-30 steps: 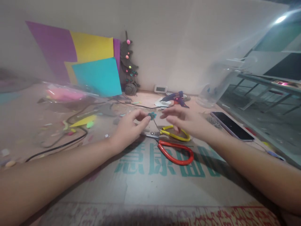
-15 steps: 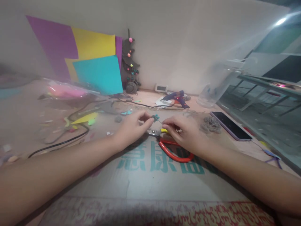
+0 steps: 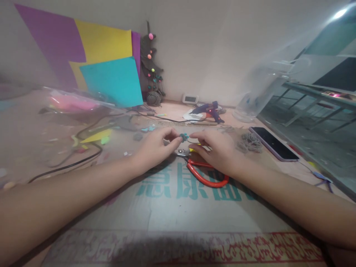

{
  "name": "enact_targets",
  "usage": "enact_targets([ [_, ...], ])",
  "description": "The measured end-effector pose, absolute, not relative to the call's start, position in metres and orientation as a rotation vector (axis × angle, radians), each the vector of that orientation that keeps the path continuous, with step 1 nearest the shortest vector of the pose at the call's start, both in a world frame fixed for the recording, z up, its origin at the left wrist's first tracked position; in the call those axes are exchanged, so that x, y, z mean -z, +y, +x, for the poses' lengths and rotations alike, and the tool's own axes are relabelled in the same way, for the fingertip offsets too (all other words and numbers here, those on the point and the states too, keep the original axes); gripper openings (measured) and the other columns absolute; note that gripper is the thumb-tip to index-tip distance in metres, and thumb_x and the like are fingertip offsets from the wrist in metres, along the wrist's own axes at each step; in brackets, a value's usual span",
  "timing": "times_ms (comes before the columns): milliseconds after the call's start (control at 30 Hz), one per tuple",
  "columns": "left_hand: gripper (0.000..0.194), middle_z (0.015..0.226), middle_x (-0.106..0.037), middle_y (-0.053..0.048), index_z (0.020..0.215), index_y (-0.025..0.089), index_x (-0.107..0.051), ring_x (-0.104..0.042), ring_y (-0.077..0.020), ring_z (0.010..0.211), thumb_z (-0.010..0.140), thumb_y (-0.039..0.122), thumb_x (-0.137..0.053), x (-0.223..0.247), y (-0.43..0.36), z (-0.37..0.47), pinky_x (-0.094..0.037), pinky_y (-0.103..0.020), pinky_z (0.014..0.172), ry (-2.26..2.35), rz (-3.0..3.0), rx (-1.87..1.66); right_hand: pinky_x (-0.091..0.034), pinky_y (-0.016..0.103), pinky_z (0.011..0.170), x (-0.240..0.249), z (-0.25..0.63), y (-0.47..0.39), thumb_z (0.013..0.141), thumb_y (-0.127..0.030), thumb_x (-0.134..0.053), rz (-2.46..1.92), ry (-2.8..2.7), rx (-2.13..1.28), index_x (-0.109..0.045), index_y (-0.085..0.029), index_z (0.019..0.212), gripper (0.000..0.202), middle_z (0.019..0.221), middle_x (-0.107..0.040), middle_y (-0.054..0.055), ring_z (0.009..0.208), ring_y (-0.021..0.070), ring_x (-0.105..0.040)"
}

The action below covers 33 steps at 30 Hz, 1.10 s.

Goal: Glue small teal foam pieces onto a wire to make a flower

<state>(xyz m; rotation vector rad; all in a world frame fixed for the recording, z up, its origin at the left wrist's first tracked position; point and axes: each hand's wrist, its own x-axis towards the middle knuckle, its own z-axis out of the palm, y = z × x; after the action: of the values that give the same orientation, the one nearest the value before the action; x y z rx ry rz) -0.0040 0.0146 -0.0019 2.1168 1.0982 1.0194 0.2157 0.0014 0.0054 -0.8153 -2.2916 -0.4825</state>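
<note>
Between the thumb and fingertips of my left hand (image 3: pixel 158 146) is a small grey and teal craft piece (image 3: pixel 183 137), pinched above the cardboard. My right hand (image 3: pixel 215 148) is just to its right, thumb and forefinger apart and apparently holding nothing. A thin grey strand (image 3: pixel 194 142) runs from the piece towards the gap between those right fingers. Below both hands lies a pair of scissors with red handles (image 3: pixel 207 182); its pivot shows beside my left thumb, and the blades are mostly hidden under my left hand.
A grey yarn bundle (image 3: pixel 250 142) and a phone (image 3: pixel 274 144) lie right. Behind are a dark glue gun (image 3: pixel 205 108), a small white display (image 3: pixel 190 98) and a hanging grey ornament (image 3: pixel 151 63). Foam sheets (image 3: pixel 111 81) lean on the wall; a black cable (image 3: pixel 69 169) curves left.
The right thumb and forefinger have parted from their pinch on the thin strand. My left hand keeps its hold on the small piece. The whole view has shifted slightly.
</note>
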Motion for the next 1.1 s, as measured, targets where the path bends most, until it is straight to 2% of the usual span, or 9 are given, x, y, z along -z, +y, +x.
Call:
enact_targets([
  [200, 0.019, 0.080, -0.069, 0.000, 0.082, 0.018, -0.061, -0.065, -0.0165, 0.076, 0.090, 0.035, -0.057, 0.002, 0.015, -0.004, -0.047, -0.028, 0.070, 1.106, 2.105, -1.011, -0.047, 0.029, 0.065, -0.006, 0.219, 0.005, 0.098, -0.024, -0.053, -0.731, -2.302, 0.526, -0.067, -0.018, 0.090, 0.017, 0.075, -0.066, 0.005, 0.069, 0.0165, -0.060],
  [400, 0.020, 0.077, -0.067, 0.001, 0.078, 0.018, -0.060, -0.063, -0.0162, 0.076, 0.090, 0.033, -0.056, -0.001, 0.015, -0.004, -0.045, -0.028, 0.070, 1.098, 2.147, -1.007, -0.045, 0.030, 0.065, -0.006, 0.218, -0.001, 0.099, -0.035, -0.051, -0.869, -2.359, 0.473, -0.068, -0.017, 0.105, 0.025, 0.078, -0.069, 0.005, 0.072, 0.0180, -0.062],
  [767, 0.018, 0.077, -0.067, 0.001, 0.078, 0.018, -0.060, -0.063, -0.0167, 0.077, 0.090, 0.032, -0.057, -0.001, 0.014, -0.005, -0.045, -0.029, 0.071, 1.085, 2.140, -1.007, -0.042, 0.029, 0.066, -0.008, 0.219, -0.002, 0.100, -0.029, -0.047, -0.904, -2.411, 0.440, -0.071, -0.017, 0.094, 0.028, 0.076, -0.070, 0.006, 0.071, 0.0173, -0.062],
  [1000, 0.019, 0.081, -0.068, -0.001, 0.079, 0.019, -0.061, -0.062, -0.0178, 0.079, 0.090, 0.034, -0.056, 0.000, 0.016, -0.003, -0.044, -0.030, 0.072, 1.105, 2.219, -0.987, -0.042, 0.028, 0.067, -0.014, 0.214, -0.007, 0.099, -0.034, -0.051, -1.042, -2.439, 0.247, -0.073, -0.018, 0.082, 0.032, 0.072, -0.071, 0.005, 0.071, 0.0160, -0.064],
  [1100, 0.019, 0.082, -0.068, -0.001, 0.080, 0.019, -0.062, -0.062, -0.0180, 0.080, 0.091, 0.034, -0.056, 0.001, 0.015, -0.003, -0.043, -0.030, 0.073, 1.080, 2.268, -0.976, -0.043, 0.027, 0.065, -0.014, 0.212, -0.007, 0.098, -0.036, -0.054, -1.023, -2.345, 0.173, -0.072, -0.019, 0.083, 0.029, 0.073, -0.072, 0.004, 0.069, 0.0156, -0.065],
])
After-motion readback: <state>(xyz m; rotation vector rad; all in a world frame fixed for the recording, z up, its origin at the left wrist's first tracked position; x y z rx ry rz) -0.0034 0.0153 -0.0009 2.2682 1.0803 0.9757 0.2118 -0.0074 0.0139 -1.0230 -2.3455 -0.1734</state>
